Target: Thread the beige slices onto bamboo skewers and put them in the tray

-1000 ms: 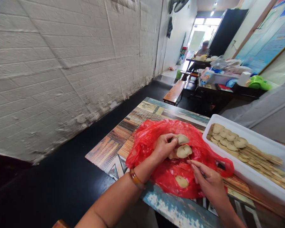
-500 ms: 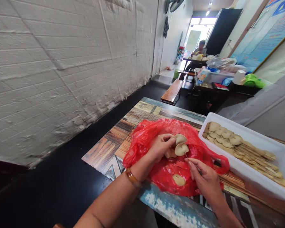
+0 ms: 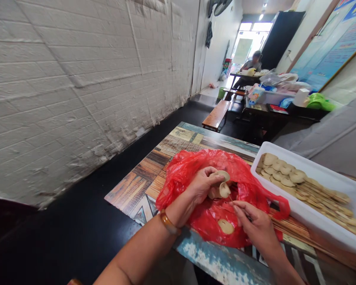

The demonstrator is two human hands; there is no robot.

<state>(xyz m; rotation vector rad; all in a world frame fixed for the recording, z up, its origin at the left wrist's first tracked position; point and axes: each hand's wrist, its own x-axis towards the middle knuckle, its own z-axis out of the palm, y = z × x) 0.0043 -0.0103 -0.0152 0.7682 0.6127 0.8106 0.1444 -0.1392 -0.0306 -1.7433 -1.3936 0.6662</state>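
My left hand (image 3: 202,184) pinches a thin, round beige slice (image 3: 224,175) between thumb and fingers, above an open red plastic bag (image 3: 182,168). Just below it is another beige slice (image 3: 224,190), curled, at the tip of a thin skewer (image 3: 230,198). The skewer is gripped by the closed fingers of my right hand (image 3: 255,221). One flat slice (image 3: 226,226) with a small slit lies on the front of the bag. More slices sit partly hidden behind my left fingers. What kind of food the slices are, I cannot tell.
To the right stands a white plastic tub (image 3: 310,160) with rows of skewered slices (image 3: 296,177). Bare sticks lie on the wood-patterned table (image 3: 130,190) beside it. Beyond are a wooden bench (image 3: 216,113), a cluttered table and a seated person (image 3: 253,64). A white brick-patterned wall is left.
The slice at the skewer's tip has turned from facing me to a curled, more edge-on pose. The slice in my left hand has tilted flatter. The view has shifted slightly.
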